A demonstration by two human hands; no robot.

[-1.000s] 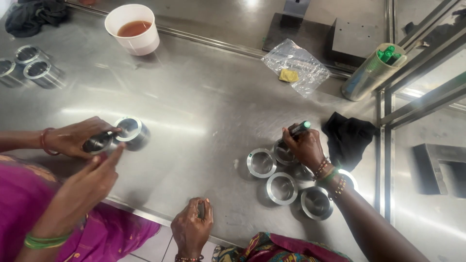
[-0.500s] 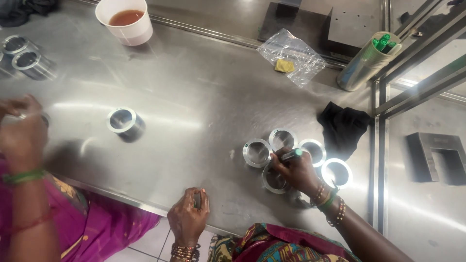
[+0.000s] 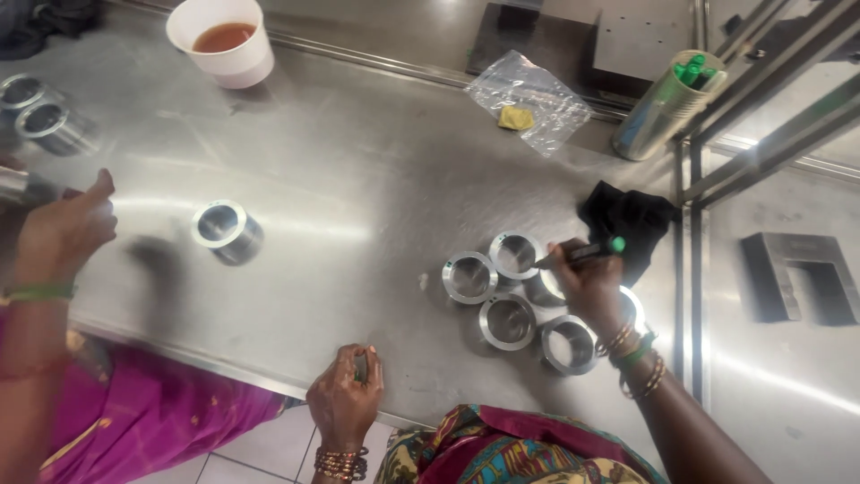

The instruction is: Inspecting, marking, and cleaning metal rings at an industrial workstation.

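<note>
Right hand [image 3: 591,285] is gripping a dark marker with a green cap [image 3: 584,254], fingers clamped around it, tip pointing left at the top of a short shiny metal ring [image 3: 514,254]. That ring is sitting right in front of the knuckles, part of a little cluster of the same machined steel rings: one [image 3: 469,277] just left of it, one [image 3: 507,322] below those two, one [image 3: 570,344] down by the wrist with all the bangles, and a couple more mostly hidden under the hand itself. They're all packed touching or nearly touching.

Left hand [image 3: 346,395] is hanging out at the near edge of the brushed steel worktop [image 3: 358,179], well apart from the right one, fingers curled in around something small and dark. Can't tell what it is, too little of it is showing.

Just past the right hand's fingers a crumpled black cloth [image 3: 630,220] is lying, and further out beyond that there's a tube-shaped container with green-capped markers [image 3: 665,105] leaning against a metal frame. A clear plastic bag with a yellow bit inside [image 3: 528,100] is sitting well beyond the rings.

Way off to the left of both hands, another person in a magenta garment is working: their hand [image 3: 64,229] is raised near a single metal ring [image 3: 225,230] lying on its side. Far beyond that, a white cup of brown liquid [image 3: 223,40] and two more metal rings [image 3: 38,112] at the far left edge.
</note>
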